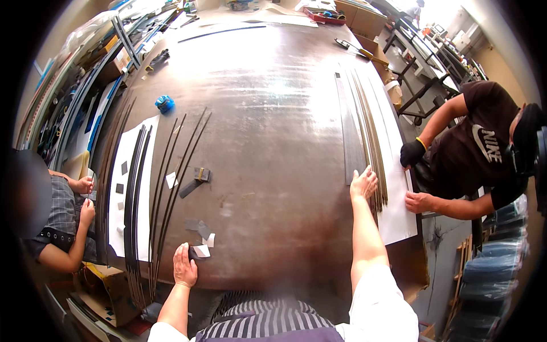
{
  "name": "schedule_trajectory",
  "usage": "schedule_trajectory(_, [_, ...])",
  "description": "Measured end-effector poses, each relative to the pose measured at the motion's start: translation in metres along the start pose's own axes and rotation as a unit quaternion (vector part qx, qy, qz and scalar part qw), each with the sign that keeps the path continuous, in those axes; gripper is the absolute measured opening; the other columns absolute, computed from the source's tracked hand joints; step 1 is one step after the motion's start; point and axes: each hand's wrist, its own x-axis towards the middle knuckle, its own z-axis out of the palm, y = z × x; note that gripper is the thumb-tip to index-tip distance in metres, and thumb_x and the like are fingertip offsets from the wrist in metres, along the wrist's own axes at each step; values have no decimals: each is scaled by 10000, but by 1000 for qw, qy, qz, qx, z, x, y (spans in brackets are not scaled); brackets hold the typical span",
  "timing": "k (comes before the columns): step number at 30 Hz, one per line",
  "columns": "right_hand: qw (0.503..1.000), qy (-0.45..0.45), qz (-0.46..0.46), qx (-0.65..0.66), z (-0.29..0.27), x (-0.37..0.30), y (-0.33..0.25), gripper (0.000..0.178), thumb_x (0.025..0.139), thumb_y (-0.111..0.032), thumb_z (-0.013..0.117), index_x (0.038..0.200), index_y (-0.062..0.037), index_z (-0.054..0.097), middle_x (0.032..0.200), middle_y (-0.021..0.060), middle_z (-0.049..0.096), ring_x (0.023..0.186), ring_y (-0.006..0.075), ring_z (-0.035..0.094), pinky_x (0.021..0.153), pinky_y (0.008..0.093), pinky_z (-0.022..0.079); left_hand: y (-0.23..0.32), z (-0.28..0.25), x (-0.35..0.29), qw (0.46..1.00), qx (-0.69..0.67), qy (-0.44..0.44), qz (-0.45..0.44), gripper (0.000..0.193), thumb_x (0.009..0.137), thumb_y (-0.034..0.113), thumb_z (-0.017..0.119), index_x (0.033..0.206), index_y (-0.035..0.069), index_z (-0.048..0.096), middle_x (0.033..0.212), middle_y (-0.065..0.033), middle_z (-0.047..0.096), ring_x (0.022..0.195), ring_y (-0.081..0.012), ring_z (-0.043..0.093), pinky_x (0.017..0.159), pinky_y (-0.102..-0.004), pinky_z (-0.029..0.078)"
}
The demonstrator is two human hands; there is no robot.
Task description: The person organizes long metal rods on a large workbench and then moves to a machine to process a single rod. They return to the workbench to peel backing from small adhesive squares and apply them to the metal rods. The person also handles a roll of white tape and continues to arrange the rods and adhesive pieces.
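Note:
My left hand (185,265) lies with its fingers stretched out on the near edge of the metal table (268,194). Just beyond it are small grey squares (197,227) and white squares (201,251). Reaching out to the right, my right hand (363,183) rests with extended fingers on the left side of a bundle of long thin brown strips (373,148). Its fingers also touch the near end of a flat grey bar (348,137). The strips lie partly on a white sheet (397,222). Neither hand is closed around anything.
Long dark rods (138,165) lie on a white sheet at left, with loose rods (176,165) beside them. A small block (201,174) and blue ball (164,104) sit nearby. Co-workers stand at both sides; a gloved hand (412,153) is at the right edge.

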Motion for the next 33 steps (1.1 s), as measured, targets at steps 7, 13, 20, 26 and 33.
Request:
schedule_trajectory(7, [903, -45, -341, 257, -55, -206, -20, 545, 833, -168, 628, 1318, 19, 462, 1337, 225, 450, 1267, 401, 393, 1069, 510, 309, 0, -1, -2, 1000, 11, 17, 9, 623, 814, 125, 518, 1402, -2, 355, 1353, -190, 438, 1272, -358, 420, 1093, -448, 327])
schedule_trajectory(13, [895, -156, -391, 147, -79, -317, 8, 577, 778, -218, 669, 1284, -8, 488, 1434, 223, 379, 1376, 399, 303, 1119, 542, 246, 1, -6, 3, 1000, 8, 20, 16, 641, 777, 115, 560, 1382, -3, 381, 1335, -182, 452, 1265, -349, 430, 1087, -435, 338])
schedule_trajectory(20, [898, -117, -402, 136, -72, -324, 5, 577, 772, -228, 653, 1282, -11, 489, 1439, 225, 379, 1371, 405, 313, 1122, 545, 243, -4, -7, -1, 999, 5, 42, 27, 629, 783, 133, 560, 1373, -1, 390, 1327, -176, 465, 1263, -333, 442, 1086, -427, 341])
schedule_trajectory(26, [901, -95, -404, 127, -68, -327, 7, 563, 780, -233, 628, 1281, -9, 502, 1439, 218, 394, 1367, 403, 324, 1126, 539, 248, -5, -3, -6, 998, -20, 60, 31, 619, 789, 126, 556, 1373, -1, 395, 1321, -184, 473, 1256, -338, 451, 1087, -426, 344])
schedule_trajectory(33, [904, -80, -402, 125, -69, -332, 5, 538, 780, -221, 614, 1269, -17, 520, 1438, 203, 401, 1368, 391, 325, 1126, 531, 253, -14, 0, -10, 997, -37, 68, 29, 623, 789, 135, 564, 1375, 9, 393, 1331, -177, 472, 1265, -327, 448, 1087, -419, 346])
